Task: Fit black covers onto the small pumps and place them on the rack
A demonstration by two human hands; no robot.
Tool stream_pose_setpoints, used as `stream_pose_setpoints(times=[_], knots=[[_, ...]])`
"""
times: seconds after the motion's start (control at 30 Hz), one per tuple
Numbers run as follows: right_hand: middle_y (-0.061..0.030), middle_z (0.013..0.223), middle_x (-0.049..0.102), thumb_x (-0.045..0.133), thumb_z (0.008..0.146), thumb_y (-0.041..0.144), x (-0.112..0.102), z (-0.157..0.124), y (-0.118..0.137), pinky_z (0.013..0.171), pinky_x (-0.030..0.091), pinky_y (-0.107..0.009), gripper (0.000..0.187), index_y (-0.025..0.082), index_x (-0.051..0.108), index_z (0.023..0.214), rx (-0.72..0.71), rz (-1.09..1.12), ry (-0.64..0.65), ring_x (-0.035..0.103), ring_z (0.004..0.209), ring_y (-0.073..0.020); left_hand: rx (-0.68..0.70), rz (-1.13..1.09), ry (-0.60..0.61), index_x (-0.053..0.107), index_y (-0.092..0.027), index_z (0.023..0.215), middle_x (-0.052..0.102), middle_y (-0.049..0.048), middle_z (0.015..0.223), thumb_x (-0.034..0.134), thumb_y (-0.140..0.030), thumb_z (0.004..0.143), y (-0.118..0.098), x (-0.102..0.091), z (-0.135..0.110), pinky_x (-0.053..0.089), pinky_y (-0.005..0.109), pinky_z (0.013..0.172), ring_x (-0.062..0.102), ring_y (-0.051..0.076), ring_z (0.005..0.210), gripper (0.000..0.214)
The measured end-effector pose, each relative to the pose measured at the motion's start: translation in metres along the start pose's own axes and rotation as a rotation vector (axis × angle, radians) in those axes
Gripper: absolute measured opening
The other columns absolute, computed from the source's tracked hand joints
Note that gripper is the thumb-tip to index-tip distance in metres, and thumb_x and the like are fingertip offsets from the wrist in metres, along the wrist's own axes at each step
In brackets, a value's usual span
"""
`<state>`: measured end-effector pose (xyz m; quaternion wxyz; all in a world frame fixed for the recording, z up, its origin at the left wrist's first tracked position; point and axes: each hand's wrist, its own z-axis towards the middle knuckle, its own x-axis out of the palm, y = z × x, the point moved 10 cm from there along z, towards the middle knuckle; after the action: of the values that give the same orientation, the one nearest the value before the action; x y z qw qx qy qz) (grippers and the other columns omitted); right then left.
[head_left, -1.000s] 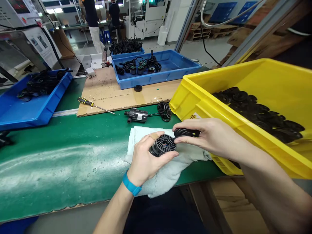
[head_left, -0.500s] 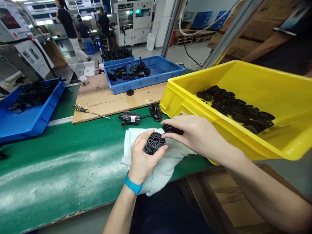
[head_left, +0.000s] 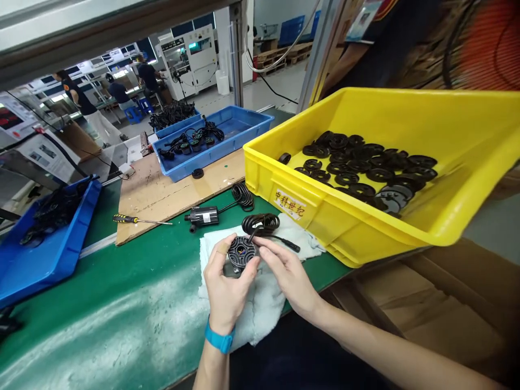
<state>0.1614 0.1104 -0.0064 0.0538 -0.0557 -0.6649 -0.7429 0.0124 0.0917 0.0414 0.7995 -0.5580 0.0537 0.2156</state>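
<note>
Left hand (head_left: 224, 287) grips black ribbed pump housing (head_left: 242, 252); right hand (head_left: 286, 273) pinches its edge; coiled black cable (head_left: 260, 223) just above, on white cloth (head_left: 260, 303)

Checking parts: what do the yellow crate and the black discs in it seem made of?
The yellow crate looks like glossy moulded plastic, with a smooth rounded rim. The black discs look like matte moulded plastic or rubber; crisp ribs suggest moulding, but which is unclear.
</note>
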Motion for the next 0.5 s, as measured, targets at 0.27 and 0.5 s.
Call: stream_pose_setpoints(times=[0.27,0.5], knots=[[-0.0084,0.119,0.076,0.077,0.079,0.052,0.031,0.01,-0.012,0.113,0.044,-0.047,0.043,0.023,0.079,0.111,0.274,0.382,0.108,0.065,0.118,-0.0298,-0.03,-0.05,0.013,0.067,-0.024,0.128,0.069,0.0089,0.129,0.079,-0.031,0.083,0.006,0.002,-0.006,0.05,0.04,0.106,0.064,0.027,0.121,0.047],[-0.0079,0.124,0.074,0.072,0.087,0.047,0.031,0.012,-0.009,0.111,0.048,-0.045,0.036,0.025,0.078,0.115,0.098,0.392,0.099,0.067,0.119,-0.0276,-0.126,-0.261,-0.074,0.067,-0.024,0.122,0.067,0.0078,0.125,0.057,-0.049,0.098,0.014,0.009,-0.009,0.048,0.036,0.106,0.061,0.023,0.121,0.036]])
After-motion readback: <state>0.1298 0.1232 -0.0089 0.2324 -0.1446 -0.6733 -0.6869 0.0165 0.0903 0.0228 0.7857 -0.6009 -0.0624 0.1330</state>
